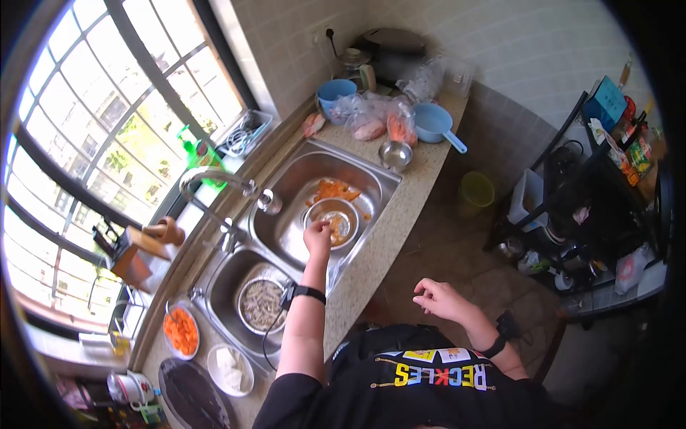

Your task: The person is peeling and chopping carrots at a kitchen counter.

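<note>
My left hand [318,238] reaches over the near-left rim of a round metal bowl [355,232] in the larger sink basin. Its fingers are pinched together, and whatever they hold is too small to make out. Orange peelings [336,190] lie on the basin floor behind the bowl, and some orange and pale bits show inside it. Away from the counter, in front of my body, my right hand [444,300] hangs in the air with loosely curled, parted fingers and holds nothing. A curved faucet [214,174] stands at the sink's window side.
The smaller basin holds a metal bowl of greyish strips [262,304]. Beside it are a plate of orange pieces [181,332], a bowl of white chunks [230,370] and a dark board [193,393]. Bagged food [368,121], a blue dipper [433,123] and a metal cup [395,155] stand beyond.
</note>
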Demonstrator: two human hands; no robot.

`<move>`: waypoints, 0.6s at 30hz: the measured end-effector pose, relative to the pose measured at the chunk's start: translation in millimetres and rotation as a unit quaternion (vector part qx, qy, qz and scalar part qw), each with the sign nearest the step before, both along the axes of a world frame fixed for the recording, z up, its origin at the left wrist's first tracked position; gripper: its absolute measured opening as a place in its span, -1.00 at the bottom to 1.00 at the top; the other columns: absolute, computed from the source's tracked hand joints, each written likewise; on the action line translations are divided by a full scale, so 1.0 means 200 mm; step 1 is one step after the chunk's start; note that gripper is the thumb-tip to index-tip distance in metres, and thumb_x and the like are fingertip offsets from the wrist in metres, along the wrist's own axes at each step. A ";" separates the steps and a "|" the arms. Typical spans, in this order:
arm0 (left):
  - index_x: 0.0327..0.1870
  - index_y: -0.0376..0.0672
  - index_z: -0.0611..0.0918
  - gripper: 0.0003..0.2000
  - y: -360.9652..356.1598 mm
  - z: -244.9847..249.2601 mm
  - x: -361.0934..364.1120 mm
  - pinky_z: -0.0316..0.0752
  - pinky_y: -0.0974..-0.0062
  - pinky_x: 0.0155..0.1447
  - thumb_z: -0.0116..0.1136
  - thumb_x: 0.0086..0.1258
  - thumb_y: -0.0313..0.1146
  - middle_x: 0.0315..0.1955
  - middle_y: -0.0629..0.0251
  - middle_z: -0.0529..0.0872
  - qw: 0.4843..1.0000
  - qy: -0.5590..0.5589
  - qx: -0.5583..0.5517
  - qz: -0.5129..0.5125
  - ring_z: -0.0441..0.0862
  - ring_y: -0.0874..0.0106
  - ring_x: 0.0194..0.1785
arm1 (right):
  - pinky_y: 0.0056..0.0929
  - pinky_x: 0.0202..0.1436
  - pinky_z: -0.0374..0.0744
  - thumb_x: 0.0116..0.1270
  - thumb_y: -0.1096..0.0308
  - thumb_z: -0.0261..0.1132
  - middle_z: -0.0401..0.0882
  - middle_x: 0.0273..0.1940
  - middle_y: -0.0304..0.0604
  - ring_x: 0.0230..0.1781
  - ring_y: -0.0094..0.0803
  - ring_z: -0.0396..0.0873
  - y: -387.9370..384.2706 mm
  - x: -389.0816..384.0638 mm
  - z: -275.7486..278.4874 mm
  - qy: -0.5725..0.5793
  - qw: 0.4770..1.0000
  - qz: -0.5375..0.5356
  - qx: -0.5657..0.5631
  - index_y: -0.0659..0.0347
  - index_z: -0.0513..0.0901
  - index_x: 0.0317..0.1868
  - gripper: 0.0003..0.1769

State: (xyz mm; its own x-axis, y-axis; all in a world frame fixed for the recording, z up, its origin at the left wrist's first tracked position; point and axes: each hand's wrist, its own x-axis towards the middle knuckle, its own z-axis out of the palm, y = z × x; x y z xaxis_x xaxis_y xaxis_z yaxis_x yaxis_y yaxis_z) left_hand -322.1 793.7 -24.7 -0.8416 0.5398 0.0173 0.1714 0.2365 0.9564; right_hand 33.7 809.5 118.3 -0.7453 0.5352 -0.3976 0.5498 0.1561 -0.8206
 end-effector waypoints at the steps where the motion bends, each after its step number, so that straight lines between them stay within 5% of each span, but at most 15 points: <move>1: -0.26 -0.17 0.73 -0.79 0.02 0.05 0.01 0.54 0.43 -0.22 0.19 0.07 -0.44 -0.52 0.19 0.72 0.996 0.049 -0.065 0.027 0.67 0.35 -0.45 | -0.42 -0.41 0.54 0.33 0.23 0.22 0.58 -0.47 -0.15 -0.51 -0.43 0.62 0.08 -0.04 0.04 -0.014 0.999 0.028 0.010 0.28 0.48 -0.11 -0.71; 5: 0.09 -0.09 0.59 -0.50 0.14 -0.07 -0.14 0.39 0.35 0.21 0.18 0.01 -0.58 -0.01 0.10 0.60 0.993 0.093 -0.077 -0.010 0.50 0.22 0.09 | -0.41 -0.40 0.53 0.33 0.20 0.22 0.58 -0.51 -0.15 -0.54 -0.43 0.60 0.44 -0.21 0.11 -0.018 0.994 0.098 0.035 0.22 0.53 -0.11 -0.72; 10: -0.11 -0.30 0.66 -0.79 0.19 0.02 -0.16 0.52 0.53 -0.05 0.15 0.25 -0.48 -0.29 0.16 0.73 0.997 -0.066 0.020 -0.028 0.68 0.44 -0.21 | -0.28 -0.28 0.54 0.26 0.17 0.25 0.63 -0.39 -0.03 -0.39 -0.19 0.61 0.90 -0.45 0.21 -0.006 0.974 0.127 0.188 0.18 0.60 -0.15 -0.72; 16: -0.09 -0.31 0.65 -0.79 0.39 0.27 -0.23 0.53 0.53 -0.05 0.15 0.29 -0.46 -0.25 0.19 0.73 0.993 -0.083 0.066 -0.043 0.67 0.47 -0.19 | -0.30 -0.29 0.52 0.21 0.16 0.29 0.63 -0.41 -0.05 -0.38 -0.27 0.60 1.69 -0.78 0.17 -0.002 0.962 0.060 0.268 0.22 0.63 -0.25 -0.72; 17: -0.08 -0.30 0.65 -0.79 0.45 0.35 -0.24 0.53 0.53 -0.05 0.15 0.29 -0.46 -0.25 0.20 0.73 0.995 -0.072 0.048 -0.046 0.67 0.46 -0.19 | -0.41 -0.39 0.46 0.24 0.20 0.28 0.56 -0.50 -0.19 -0.48 -0.47 0.49 1.86 -0.84 0.10 0.048 0.953 0.057 0.293 0.21 0.61 -0.25 -0.76; 18: -0.08 -0.29 0.65 -0.78 0.51 0.40 -0.25 0.53 0.53 -0.05 0.16 0.29 -0.46 -0.25 0.21 0.72 0.996 -0.061 0.030 -0.049 0.66 0.46 -0.19 | -0.35 -0.33 0.47 0.20 0.21 0.30 0.59 -0.45 -0.14 -0.43 -0.38 0.53 1.95 -0.91 0.15 0.021 0.957 0.030 0.288 0.22 0.61 -0.23 -0.75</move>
State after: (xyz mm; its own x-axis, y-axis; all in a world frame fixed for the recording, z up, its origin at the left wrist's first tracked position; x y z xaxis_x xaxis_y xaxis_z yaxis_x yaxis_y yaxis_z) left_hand -372.9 895.9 54.5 -0.7827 0.6205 -0.0485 0.0716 0.1671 0.9833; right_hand -149.1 1200.2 148.0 -0.7905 0.6122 -0.0180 0.4939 0.6199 -0.6098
